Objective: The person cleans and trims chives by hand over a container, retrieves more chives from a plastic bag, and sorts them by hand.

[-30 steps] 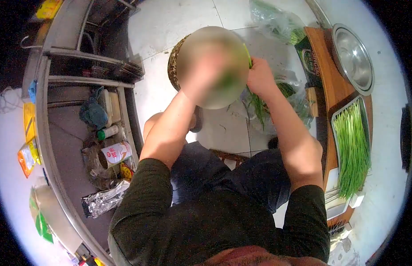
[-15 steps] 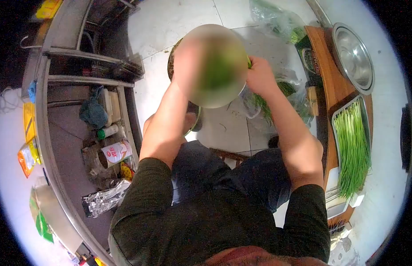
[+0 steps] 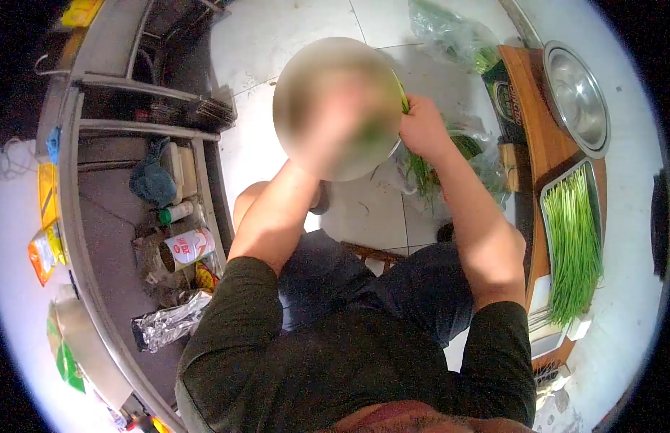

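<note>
A round blurred patch covers the middle of the view and hides most of my left hand [image 3: 338, 115], so its fingers cannot be made out. Green showing through the blur lies just right of it. My right hand [image 3: 424, 126] is closed around green stalks [image 3: 404, 101] at the right edge of the patch. Below and beside that hand, loose green stalks [image 3: 421, 173] lie at a clear plastic bag [image 3: 486, 162] on the tiled floor.
On the right, a wooden bench [image 3: 530, 108] bears a steel bowl [image 3: 576, 97] and a tray of green stalks [image 3: 573, 245]. Another bag of greens [image 3: 454, 36] lies beyond. A shelf on the left holds a can [image 3: 189, 247], a blue cloth [image 3: 153, 177] and crumpled foil [image 3: 169, 321].
My left hand moved left within the blurred patch, then came back right. My right hand stays nearly still, closed on the stalks. A thin green strand hanging below the patch no longer shows.
</note>
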`<state>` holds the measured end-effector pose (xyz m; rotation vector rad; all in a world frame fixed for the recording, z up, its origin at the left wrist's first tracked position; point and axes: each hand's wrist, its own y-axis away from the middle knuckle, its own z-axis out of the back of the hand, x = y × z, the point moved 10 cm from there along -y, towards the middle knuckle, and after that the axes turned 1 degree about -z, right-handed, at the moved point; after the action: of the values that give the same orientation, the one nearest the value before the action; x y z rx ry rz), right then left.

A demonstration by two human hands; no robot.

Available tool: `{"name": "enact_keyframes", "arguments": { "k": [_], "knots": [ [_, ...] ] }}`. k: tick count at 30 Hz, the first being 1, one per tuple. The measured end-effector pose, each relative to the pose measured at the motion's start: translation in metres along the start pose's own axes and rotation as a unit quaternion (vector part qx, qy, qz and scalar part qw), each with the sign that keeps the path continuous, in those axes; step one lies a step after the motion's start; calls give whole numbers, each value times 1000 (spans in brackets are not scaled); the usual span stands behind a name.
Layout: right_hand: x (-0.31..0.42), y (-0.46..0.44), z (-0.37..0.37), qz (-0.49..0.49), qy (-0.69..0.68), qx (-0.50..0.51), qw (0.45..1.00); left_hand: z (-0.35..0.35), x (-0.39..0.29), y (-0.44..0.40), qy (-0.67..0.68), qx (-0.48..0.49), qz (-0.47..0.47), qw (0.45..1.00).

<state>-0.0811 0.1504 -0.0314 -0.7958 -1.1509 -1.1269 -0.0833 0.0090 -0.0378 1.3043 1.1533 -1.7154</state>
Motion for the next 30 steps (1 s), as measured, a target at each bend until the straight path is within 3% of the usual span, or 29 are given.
{"name": "enact_keyframes", "arguments": {
  "k": [2,4,17,20,23,26,28,30],
  "knots": [
    [-2,2,4,-30,-5,-20,999,15,48,5,68,-21,26,997],
    [-4,1,5,-32,19,-27,999,15,41,3,92,-28,43,994],
    [7,3,10,0,54,-30,998,7,-15,-3,-13,-26,17,999],
    [19,4,10,61,87,-40,994,5,-19,-4,-33,-22,4,999],
    [18,5,9,38,127,-35,991,2,-22,-3,-36,-13,-33,999],
    [14,3,9,29,140,-28,989,10,11,-5,-105,-65,18,992],
    [19,4,9,23,156,-22,987,10,12,-5,-12,-69,25,997],
    [19,3,7,27,157,-16,987,10,4,-6,-58,-56,-10,997]
  ]
}}
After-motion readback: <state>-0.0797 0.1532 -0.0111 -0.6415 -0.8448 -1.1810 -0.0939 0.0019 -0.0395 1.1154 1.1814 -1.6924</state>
